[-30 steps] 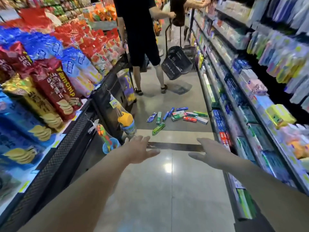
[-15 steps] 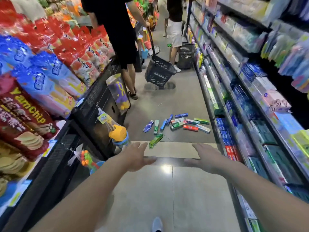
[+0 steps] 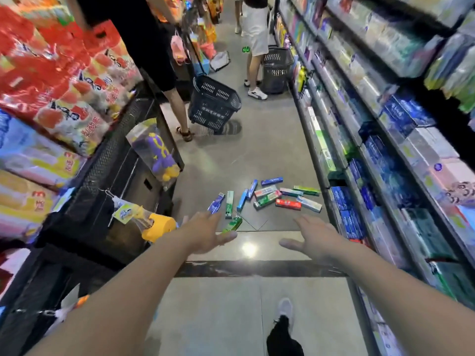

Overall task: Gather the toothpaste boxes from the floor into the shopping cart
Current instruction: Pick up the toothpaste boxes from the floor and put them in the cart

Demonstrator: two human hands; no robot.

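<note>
Several toothpaste boxes (image 3: 267,195) in blue, green, red and white lie scattered on the grey aisle floor ahead of me. One green box (image 3: 232,224) lies nearest, just beyond my left fingertips. My left hand (image 3: 205,232) is stretched forward, palm down, fingers apart, holding nothing. My right hand (image 3: 316,236) is held out the same way, empty, to the right of it. A dark rolling shopping basket (image 3: 214,104) stands tilted further down the aisle, its handle held by a person in black.
Snack bags fill the left shelf (image 3: 64,80) and boxed goods the right shelf (image 3: 380,140). Hanging toys (image 3: 154,147) stick out on the left. A person in black (image 3: 154,47) and another in white shorts (image 3: 254,29) by a second basket (image 3: 276,70) stand ahead. My shoe (image 3: 284,312) is below.
I have walked forward along the aisle; the boxes on the floor are now closer to my outstretched hands. The person in black has moved the basket slightly.
</note>
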